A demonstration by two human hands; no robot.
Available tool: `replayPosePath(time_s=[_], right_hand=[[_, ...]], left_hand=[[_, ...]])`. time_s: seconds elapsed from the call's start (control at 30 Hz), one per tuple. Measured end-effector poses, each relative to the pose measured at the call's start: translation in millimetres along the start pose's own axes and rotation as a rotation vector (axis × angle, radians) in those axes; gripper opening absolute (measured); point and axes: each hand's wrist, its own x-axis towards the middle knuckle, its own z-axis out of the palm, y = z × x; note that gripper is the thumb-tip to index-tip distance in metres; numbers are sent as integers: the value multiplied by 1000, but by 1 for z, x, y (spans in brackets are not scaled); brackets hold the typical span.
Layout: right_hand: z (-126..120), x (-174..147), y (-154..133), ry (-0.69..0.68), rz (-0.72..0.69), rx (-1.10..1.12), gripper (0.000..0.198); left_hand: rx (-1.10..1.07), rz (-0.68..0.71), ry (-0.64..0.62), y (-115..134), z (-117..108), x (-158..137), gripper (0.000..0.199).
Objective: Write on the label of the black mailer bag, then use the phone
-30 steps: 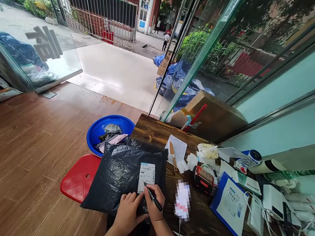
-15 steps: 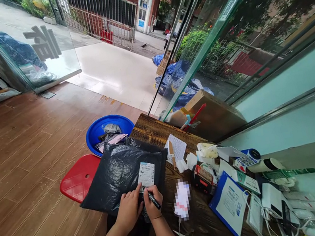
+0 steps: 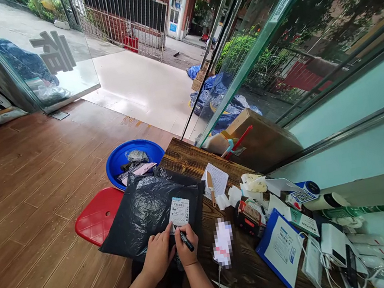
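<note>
A black plastic mailing bag (image 3: 143, 206), bulging and creased, lies over the table's edge and across a red stool. On its near right part is a white printed label (image 3: 180, 211). My left hand (image 3: 158, 250) rests on the near edge of the bag, fingers stretched forward and fingertips by the label's lower left corner. Beside it, my right hand (image 3: 187, 248) is closed round a black marker pen (image 3: 186, 241), whose tip points at the label's bottom edge. The tip itself is mostly hidden by the fingers.
The wooden table (image 3: 180, 160) holds a knife (image 3: 211, 190) on paper, a blurred phone (image 3: 223, 244), a blue clipboard (image 3: 281, 249) and cables. Left of it are a red stool (image 3: 97, 216) and a blue basin (image 3: 110, 165). A large carton (image 3: 261, 140) leans by the glass door.
The marker pen has shifted and tilted slightly in my right hand, near the label's lower edge. My left hand stays in place on the bag. The whole view has moved a little.
</note>
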Motion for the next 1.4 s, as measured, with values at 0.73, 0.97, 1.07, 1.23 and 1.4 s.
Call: replayPosePath(time_s=[0.73, 0.97, 1.07, 1.23, 1.4], right_hand=[[1, -2, 6, 75, -98, -76, 20], [2, -2, 5, 72, -109, -89, 20], [2, -2, 6, 65, -114, -84, 20], [2, -1, 7, 68, -109, -81, 19], [2, -1, 8, 58, -105, -89, 21]], left_hand=[[1, -9, -10, -1, 2, 1, 57], [2, -8, -10, -2, 3, 1, 56], [2, -7, -6, -2, 4, 1, 57], [4, -3, -4, -2, 4, 1, 56], [7, -10, 1, -1, 3, 1, 57]])
